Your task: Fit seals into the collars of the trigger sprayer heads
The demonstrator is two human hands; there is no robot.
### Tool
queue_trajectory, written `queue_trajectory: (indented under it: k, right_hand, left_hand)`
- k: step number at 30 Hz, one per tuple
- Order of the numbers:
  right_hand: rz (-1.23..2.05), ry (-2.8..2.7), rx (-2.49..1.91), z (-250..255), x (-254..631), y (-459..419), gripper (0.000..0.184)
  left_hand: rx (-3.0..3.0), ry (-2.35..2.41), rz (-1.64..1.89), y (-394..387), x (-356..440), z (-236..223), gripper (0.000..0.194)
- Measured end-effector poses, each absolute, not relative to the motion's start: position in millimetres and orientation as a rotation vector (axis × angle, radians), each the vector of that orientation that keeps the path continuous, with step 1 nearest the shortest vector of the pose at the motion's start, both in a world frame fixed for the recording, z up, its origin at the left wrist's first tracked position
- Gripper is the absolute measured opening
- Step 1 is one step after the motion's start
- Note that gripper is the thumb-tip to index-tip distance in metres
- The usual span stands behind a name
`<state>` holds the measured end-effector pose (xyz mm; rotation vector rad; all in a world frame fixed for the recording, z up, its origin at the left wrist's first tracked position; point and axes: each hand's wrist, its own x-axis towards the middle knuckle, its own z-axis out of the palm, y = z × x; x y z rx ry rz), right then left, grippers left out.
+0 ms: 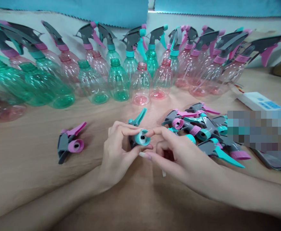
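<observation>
A grey spray trigger head (132,141) with a teal collar and lever is gripped between the thumb and fingers of my left hand (117,150). Its collar (143,138) faces me, open end outward, with a dark hole at its centre. My right hand (174,149) is against it: the index fingertip touches the collar's right edge, the thumb sits just below, and the other fingers are curled in. A small white piece (164,173) pokes out beneath the right hand; whether the curled fingers hold it is hidden. To the left lies a pink-and-grey trigger head (70,146).
Several loose trigger heads (208,131) are piled right of my hands. Open green bottles (118,81) and pink bottles (141,85) stand behind, before a row of bottles with trigger heads fitted (130,57). A white box (258,101) lies at the right, beside a blurred-out area.
</observation>
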<state>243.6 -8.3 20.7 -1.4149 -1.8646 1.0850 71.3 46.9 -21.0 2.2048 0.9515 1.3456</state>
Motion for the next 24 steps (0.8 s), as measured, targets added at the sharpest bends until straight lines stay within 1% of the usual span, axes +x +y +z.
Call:
queue_trajectory:
  k: [2,4,5,7,9,12,16,21,24]
  right_hand:
    - [1.045,-1.906,-1.453,21.1,242.2,-10.6,0.033]
    - [0.906,-1.972,-1.487,23.5,242.1,-11.8,0.037]
    - [0.813,-2.013,-1.488,25.6,243.1,-11.5,0.036]
    - [0.631,-2.102,-1.437,31.5,247.2,-8.3,0.026]
    - [0.521,-2.200,-1.339,38.2,253.7,-3.2,0.014]
    - [0.390,-2.255,-1.256,44.1,263.2,3.6,0.018]
    - [0.163,-2.270,-1.267,41.7,267.7,6.6,0.017]
    - [0.093,-2.524,-1.128,47.7,271.2,11.0,0.021]
    - [-0.037,-2.657,-1.025,56.9,276.6,14.0,0.027]
  left_hand:
    - [2.172,0.994,1.345,47.2,71.9,-20.3,0.029]
    - [2.159,1.011,1.343,47.0,72.2,-19.1,0.030]
    - [2.161,1.015,1.334,46.8,72.1,-18.4,0.029]
    - [2.181,1.004,1.297,45.9,71.4,-16.9,0.026]
    - [2.219,0.970,1.246,44.9,70.5,-15.4,0.024]
    - [2.288,0.925,1.218,43.6,69.7,-13.1,0.025]
    - [2.373,0.924,1.223,43.4,69.9,-10.8,0.027]
    - [2.514,0.848,1.118,45.5,68.3,-10.7,0.034]
    - [2.634,0.730,1.054,46.4,68.0,-10.9,0.037]
